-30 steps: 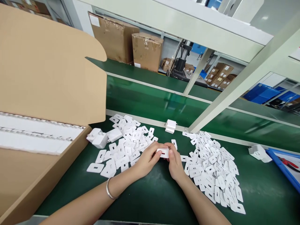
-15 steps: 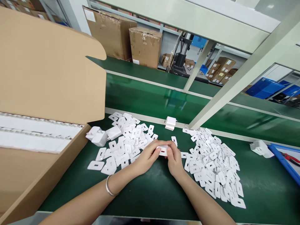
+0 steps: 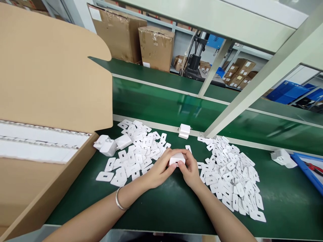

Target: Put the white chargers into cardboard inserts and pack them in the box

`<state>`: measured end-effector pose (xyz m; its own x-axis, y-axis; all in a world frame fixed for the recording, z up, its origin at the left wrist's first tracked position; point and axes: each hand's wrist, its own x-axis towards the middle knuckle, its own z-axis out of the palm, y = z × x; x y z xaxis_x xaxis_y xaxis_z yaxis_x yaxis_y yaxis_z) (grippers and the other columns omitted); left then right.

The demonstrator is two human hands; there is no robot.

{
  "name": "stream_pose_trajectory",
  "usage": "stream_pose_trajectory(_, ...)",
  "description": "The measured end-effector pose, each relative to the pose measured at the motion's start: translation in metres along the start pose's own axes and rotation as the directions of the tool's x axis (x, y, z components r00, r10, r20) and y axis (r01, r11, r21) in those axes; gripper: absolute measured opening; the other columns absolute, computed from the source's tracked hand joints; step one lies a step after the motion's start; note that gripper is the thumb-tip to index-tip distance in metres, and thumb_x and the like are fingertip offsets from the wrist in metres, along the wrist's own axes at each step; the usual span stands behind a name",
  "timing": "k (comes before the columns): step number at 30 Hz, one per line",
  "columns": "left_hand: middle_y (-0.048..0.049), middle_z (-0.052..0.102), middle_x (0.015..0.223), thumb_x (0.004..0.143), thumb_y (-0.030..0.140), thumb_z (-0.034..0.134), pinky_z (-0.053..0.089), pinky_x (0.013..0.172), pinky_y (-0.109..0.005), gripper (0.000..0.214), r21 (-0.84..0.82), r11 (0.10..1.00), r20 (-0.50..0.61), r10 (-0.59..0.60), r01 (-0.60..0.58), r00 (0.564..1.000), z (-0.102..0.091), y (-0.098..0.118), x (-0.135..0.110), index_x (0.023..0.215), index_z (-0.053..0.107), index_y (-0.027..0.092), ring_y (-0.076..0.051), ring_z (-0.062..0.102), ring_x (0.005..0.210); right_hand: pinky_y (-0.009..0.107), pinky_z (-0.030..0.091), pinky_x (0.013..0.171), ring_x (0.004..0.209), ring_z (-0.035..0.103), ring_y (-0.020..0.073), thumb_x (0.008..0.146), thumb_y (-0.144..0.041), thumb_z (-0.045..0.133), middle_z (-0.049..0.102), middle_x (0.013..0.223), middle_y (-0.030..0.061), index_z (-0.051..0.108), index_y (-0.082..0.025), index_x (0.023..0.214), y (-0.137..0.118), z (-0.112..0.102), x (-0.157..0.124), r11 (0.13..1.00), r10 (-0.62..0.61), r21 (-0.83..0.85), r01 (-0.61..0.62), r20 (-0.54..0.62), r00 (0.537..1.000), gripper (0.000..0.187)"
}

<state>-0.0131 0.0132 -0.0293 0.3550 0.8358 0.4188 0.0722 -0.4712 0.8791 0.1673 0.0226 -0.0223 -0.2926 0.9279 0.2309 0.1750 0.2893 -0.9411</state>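
Note:
Both hands meet over the green bench (image 3: 156,208) around one white charger (image 3: 177,157), a small block with a slot in the face toward me. My left hand (image 3: 161,169) wraps its left side, thumb at the lower front edge. My right hand (image 3: 190,171) grips the other side, its thumb pressed on the front face by the slot. Flat white plates with slots lie in a left pile (image 3: 137,153) and a larger right pile (image 3: 232,178). Fingers hide the charger's back and sides.
At left stands an open cardboard box (image 3: 75,158) with white dividers. White chargers (image 3: 108,148) lie beside it; another charger (image 3: 184,131) sits at the back ledge. To the right are a white adapter (image 3: 283,158) and a blue-edged tray (image 3: 306,169) holding red-handled pliers (image 3: 315,168). A slanted post (image 3: 242,94) rises behind.
The charger has tilted in my hands, so more of its top shows. My right thumb has moved from its right edge onto the front face, and my left thumb has shifted lower.

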Motion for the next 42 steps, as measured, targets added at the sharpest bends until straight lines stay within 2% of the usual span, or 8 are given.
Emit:
stream_pose_trajectory(4, -0.0105, 0.06, 0.116, 0.109, 0.046, 0.047, 0.053, 0.084, -0.038, 0.04, 0.034, 0.999, -0.017, 0.028, -0.027, 0.999, 0.003, -0.001, -0.004, 0.144, 0.054, 0.027, -0.024, 0.058, 0.099, 0.037, 0.053, 0.07, 0.075, 0.063, 0.0225, 0.1, -0.072, 0.048, 0.068, 0.094, 0.005, 0.059, -0.025, 0.117, -0.002, -0.003, 0.0, 0.999, -0.05, -0.017, 0.05, 0.02, 0.999, 0.05)
stream_pose_trajectory(8, -0.0065, 0.055, 0.106, 0.11, 0.044, 0.047, 0.049, 0.074, -0.032, 0.035, 0.044, 0.998, -0.02, 0.037, -0.036, 0.999, 0.003, 0.0, -0.006, 0.139, 0.059, 0.028, -0.02, 0.054, 0.087, 0.036, 0.054, 0.073, 0.084, 0.065, 0.0223, 0.105, -0.067, 0.046, 0.068, 0.101, 0.0059, 0.062, -0.025, 0.115, -0.007, -0.005, 0.003, 0.994, -0.109, -0.028, 0.11, 0.028, 0.994, 0.047)
stream_pose_trajectory(11, -0.0067, 0.053, 0.108, 0.111, 0.044, 0.046, 0.05, 0.078, -0.033, 0.035, 0.04, 0.999, -0.002, 0.03, -0.03, 1.0, 0.0, 0.001, -0.004, 0.138, 0.06, 0.029, -0.02, 0.054, 0.092, 0.035, 0.056, 0.077, 0.089, 0.067, 0.0218, 0.106, -0.06, 0.051, 0.069, 0.105, 0.0059, 0.063, -0.025, 0.119, -0.008, -0.006, 0.004, 0.996, -0.093, 0.012, 0.092, 0.035, 0.995, 0.039)
stream_pose_trajectory(16, -0.0085, 0.056, 0.111, 0.113, 0.047, 0.033, 0.049, 0.097, -0.041, 0.045, -0.008, 1.0, 0.019, 0.007, -0.007, 1.0, -0.006, 0.0, 0.0, 0.143, 0.061, 0.028, -0.024, 0.055, 0.104, 0.031, 0.055, 0.063, 0.079, 0.065, 0.019, 0.105, -0.062, 0.051, 0.068, 0.106, 0.0068, 0.063, -0.024, 0.114, -0.003, -0.005, 0.004, 0.998, -0.012, 0.068, 0.009, 0.044, 0.999, 0.041)
stream_pose_trajectory(24, -0.0081, 0.068, 0.103, 0.113, 0.047, 0.038, 0.048, 0.091, -0.039, 0.043, -0.061, 0.998, -0.067, -0.02, 0.016, 0.998, -0.002, -0.002, 0.002, 0.122, 0.073, 0.024, -0.024, 0.057, 0.099, 0.033, 0.049, 0.062, 0.064, 0.057, 0.0167, 0.105, -0.066, 0.046, 0.064, 0.087, 0.0018, 0.059, -0.023, 0.115, -0.002, -0.004, 0.002, 0.995, 0.021, -0.094, -0.016, 0.051, 0.998, 0.046)
stream_pose_trajectory(30, -0.0094, 0.066, 0.118, 0.113, 0.048, 0.033, 0.049, 0.099, -0.042, 0.044, -0.072, 0.997, -0.035, -0.044, 0.042, 0.998, -0.004, -0.002, 0.002, 0.138, 0.062, 0.026, -0.024, 0.061, 0.107, 0.032, 0.05, 0.062, 0.07, 0.062, 0.0186, 0.1, -0.063, 0.059, 0.065, 0.086, 0.001, 0.054, -0.024, 0.122, -0.002, -0.004, 0.001, 0.994, 0.097, -0.058, -0.092, 0.092, 0.991, 0.045)
stream_pose_trajectory(33, -0.0099, 0.062, 0.12, 0.112, 0.049, 0.036, 0.051, 0.097, -0.042, 0.043, -0.072, 0.995, 0.016, -0.074, 0.075, 0.997, -0.005, -0.002, 0.0, 0.146, 0.054, 0.028, -0.025, 0.06, 0.109, 0.032, 0.05, 0.062, 0.071, 0.063, 0.019, 0.1, -0.063, 0.058, 0.064, 0.085, 0.0008, 0.055, -0.024, 0.123, -0.001, -0.005, 0.003, 0.994, 0.109, 0.004, -0.11, 0.111, 0.988, 0.045)
stream_pose_trajectory(42, -0.0067, 0.057, 0.103, 0.11, 0.05, 0.045, 0.046, 0.077, -0.035, 0.038, -0.005, 1.0, 0.005, -0.009, 0.009, 1.0, -0.003, -0.005, 0.001, 0.133, 0.064, 0.027, -0.021, 0.052, 0.087, 0.032, 0.041, 0.062, 0.065, 0.051, 0.0172, 0.106, -0.062, 0.045, 0.058, 0.08, -0.001, 0.058, -0.024, 0.116, -0.003, -0.01, 0.005, 0.999, 0.013, -0.034, -0.009, 0.108, 0.994, 0.041)
